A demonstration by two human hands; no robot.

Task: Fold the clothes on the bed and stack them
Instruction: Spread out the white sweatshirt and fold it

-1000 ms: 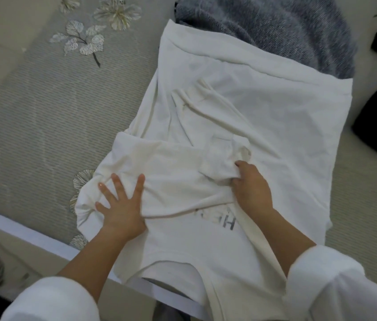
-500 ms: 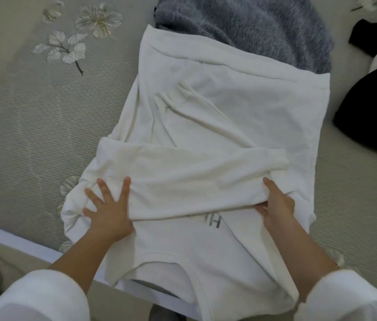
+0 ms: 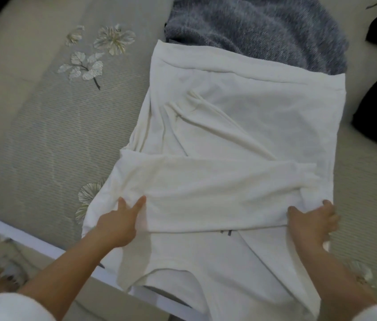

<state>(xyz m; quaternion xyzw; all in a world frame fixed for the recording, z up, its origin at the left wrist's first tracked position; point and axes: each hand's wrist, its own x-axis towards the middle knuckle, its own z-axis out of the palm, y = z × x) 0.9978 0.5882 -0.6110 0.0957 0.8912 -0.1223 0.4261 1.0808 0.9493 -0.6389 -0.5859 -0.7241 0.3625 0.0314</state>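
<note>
Mid-fold: your flat left hand (image 3: pixel 118 224) presses the shirt (image 3: pixel 240 117), your right hand (image 3: pixel 312 223) grips its side. Next, probably fold that side inward.

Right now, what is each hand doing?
Left hand: open, pressing flat on the white shirt.
Right hand: closed, gripping the white shirt's edge.

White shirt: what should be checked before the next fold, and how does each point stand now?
1. Sleeve laid across the white shirt: ok.
2. Left hand pressing the sleeve's left end: ok.
3. Right hand gripping the shirt's right edge: ok.
4. Shirt body smooth: not ok, diagonal creases.
5. Far hem clear of the grey blanket: not ok, overlaps it.
6. Collar on the bed: not ok, hangs over the edge.
</note>
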